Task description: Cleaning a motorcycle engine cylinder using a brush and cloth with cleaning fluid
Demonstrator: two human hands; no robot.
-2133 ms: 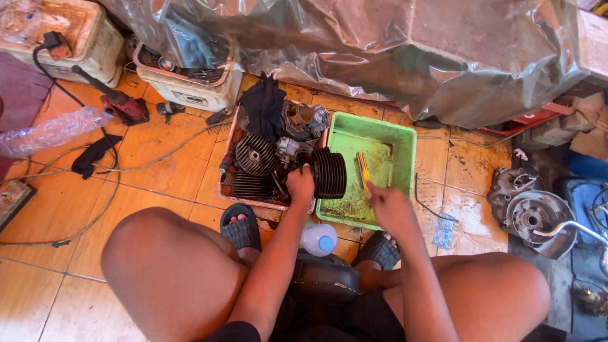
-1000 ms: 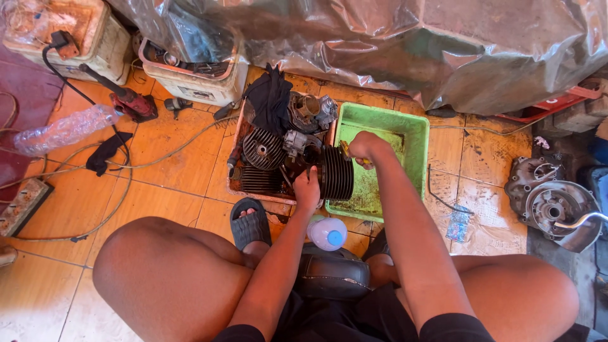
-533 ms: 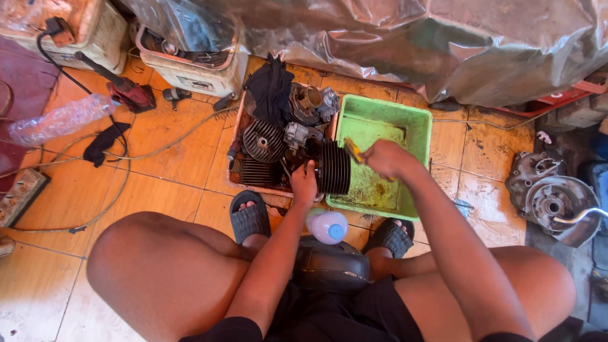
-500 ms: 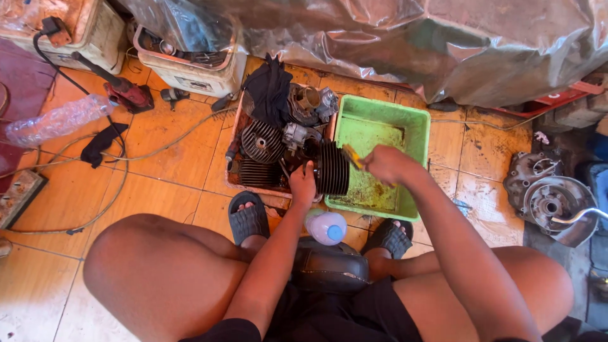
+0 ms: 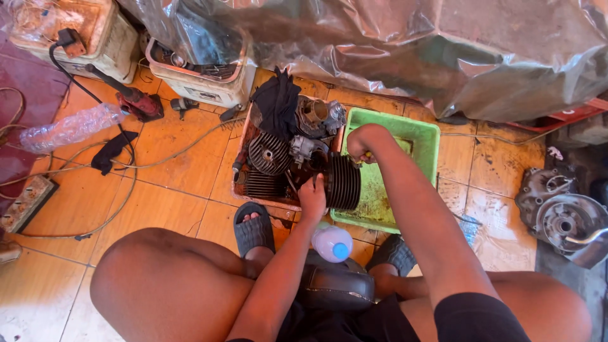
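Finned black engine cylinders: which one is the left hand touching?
The large finned cylinder beside the green tray; the left hand rests against it, the others lie further left.

A single head-worn camera looks steeply down from above a seated person, taking in bare knees at the bottom edge and orange floor tiles point(image 5: 158, 190) beyond. The view faces forward and down, close enough that the left hand point(image 5: 311, 197) and right hand point(image 5: 361, 143) sit near the centre of the frame over an engine block point(image 5: 285, 158) and a green tray point(image 5: 421, 142). A crumpled plastic sheet point(image 5: 443, 50) fills the top edge, farthest from the lens. No second view shares the scene.
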